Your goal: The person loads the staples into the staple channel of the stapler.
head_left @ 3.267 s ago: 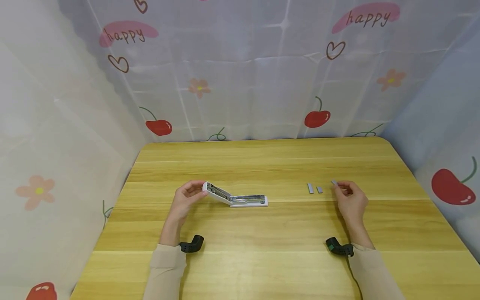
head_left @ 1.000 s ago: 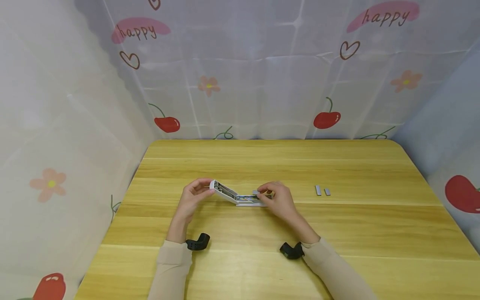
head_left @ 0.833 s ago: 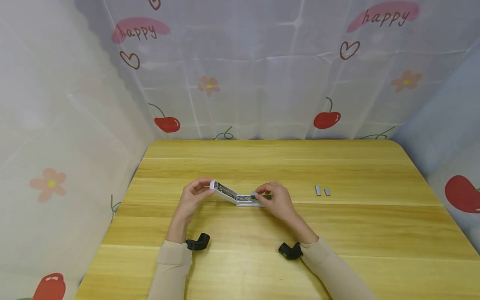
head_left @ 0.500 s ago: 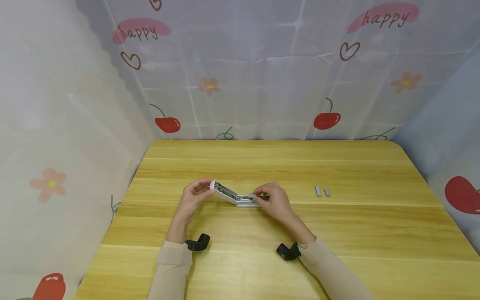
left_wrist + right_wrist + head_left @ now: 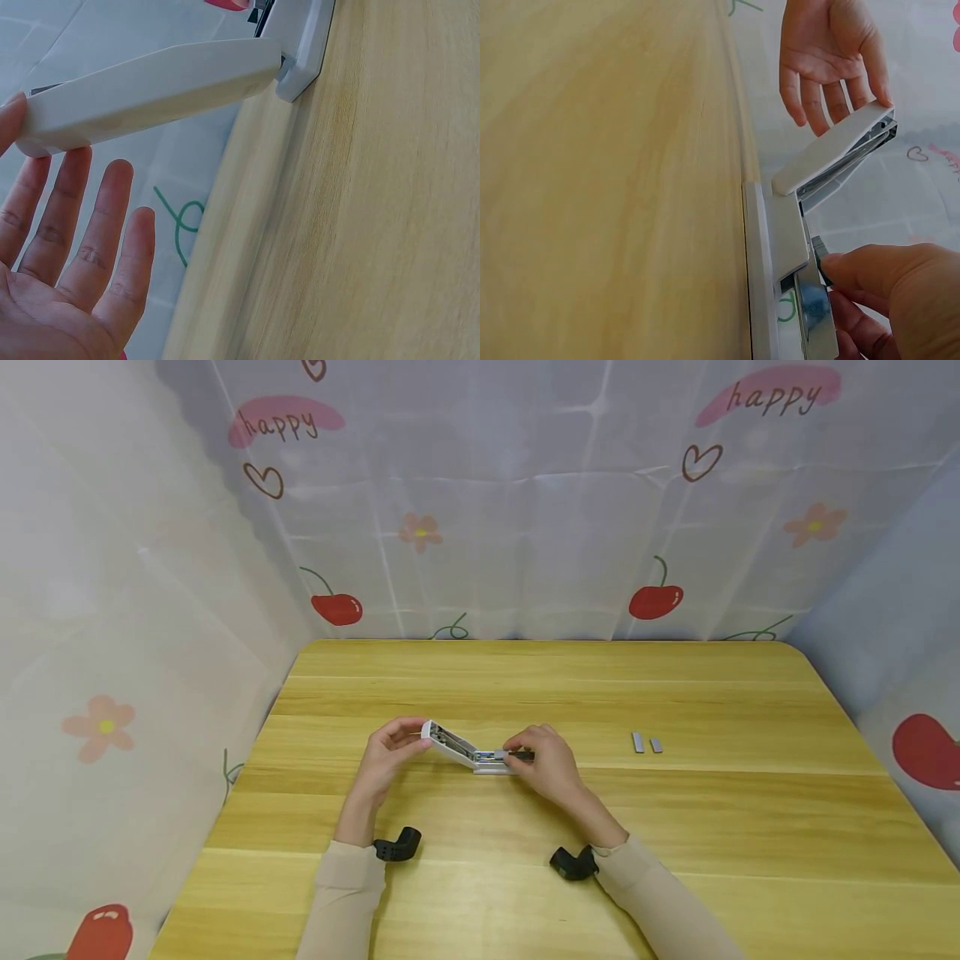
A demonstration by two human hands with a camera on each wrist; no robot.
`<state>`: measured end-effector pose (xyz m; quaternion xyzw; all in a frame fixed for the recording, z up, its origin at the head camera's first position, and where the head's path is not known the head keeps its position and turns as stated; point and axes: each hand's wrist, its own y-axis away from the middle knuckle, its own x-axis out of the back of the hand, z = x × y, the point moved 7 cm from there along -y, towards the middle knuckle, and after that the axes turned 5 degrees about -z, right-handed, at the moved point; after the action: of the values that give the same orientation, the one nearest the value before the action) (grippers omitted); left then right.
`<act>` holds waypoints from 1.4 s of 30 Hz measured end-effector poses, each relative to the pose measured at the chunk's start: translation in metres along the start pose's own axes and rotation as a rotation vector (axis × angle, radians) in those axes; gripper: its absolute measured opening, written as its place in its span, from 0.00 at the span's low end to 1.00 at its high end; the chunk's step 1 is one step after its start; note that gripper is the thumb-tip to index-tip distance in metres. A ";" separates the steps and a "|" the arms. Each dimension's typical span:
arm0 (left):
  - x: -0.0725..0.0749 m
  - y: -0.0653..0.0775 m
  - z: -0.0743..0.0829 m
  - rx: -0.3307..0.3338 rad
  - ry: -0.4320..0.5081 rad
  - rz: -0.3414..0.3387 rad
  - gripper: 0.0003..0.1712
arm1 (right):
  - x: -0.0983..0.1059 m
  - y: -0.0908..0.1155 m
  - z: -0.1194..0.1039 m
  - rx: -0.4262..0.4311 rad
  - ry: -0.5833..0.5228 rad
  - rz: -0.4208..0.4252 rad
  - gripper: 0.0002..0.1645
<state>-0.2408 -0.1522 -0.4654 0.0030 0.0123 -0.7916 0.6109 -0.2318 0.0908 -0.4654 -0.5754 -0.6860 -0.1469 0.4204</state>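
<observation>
A white stapler (image 5: 491, 768) lies folded wide on the table, its base flat and its top cover (image 5: 150, 90) raised toward the left. My left hand (image 5: 384, 760) pinches the free end of that cover between thumb and fingertips; in the left wrist view its other fingers spread out straight. Over the base's metal channel, my right hand (image 5: 551, 767) pinches a short grey strip of staples (image 5: 820, 251) between thumb and finger. The strip sits right at the channel, partly hidden by the thumb. My right hand hides the base's right end in the head view.
Two more grey staple strips, a longer one (image 5: 638, 742) and a shorter one (image 5: 656, 745), lie on the wooden table (image 5: 480, 893) to the right of my right hand. A patterned curtain (image 5: 495, 527) hangs behind the table's back edge.
My right hand has carried a staple strip left from beside the other strips to the stapler, then edged lower and further left along the channel. My left hand keeps holding the cover up.
</observation>
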 end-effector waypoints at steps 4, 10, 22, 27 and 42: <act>0.000 0.000 0.000 0.000 0.003 0.000 0.22 | -0.001 -0.001 0.000 -0.011 0.010 -0.011 0.05; 0.000 0.000 0.000 0.005 0.003 0.004 0.22 | -0.003 -0.001 0.001 -0.011 0.002 -0.019 0.04; 0.000 -0.001 -0.001 -0.004 0.012 -0.002 0.22 | -0.004 -0.001 -0.001 -0.006 0.032 -0.031 0.05; 0.000 -0.001 -0.001 -0.003 0.012 0.000 0.22 | -0.006 -0.002 -0.001 -0.007 0.054 -0.042 0.05; 0.000 -0.002 -0.003 0.002 0.014 0.004 0.23 | -0.007 -0.001 0.000 0.013 0.045 -0.046 0.05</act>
<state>-0.2427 -0.1513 -0.4680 0.0090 0.0156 -0.7903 0.6125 -0.2323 0.0857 -0.4702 -0.5532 -0.6904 -0.1653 0.4360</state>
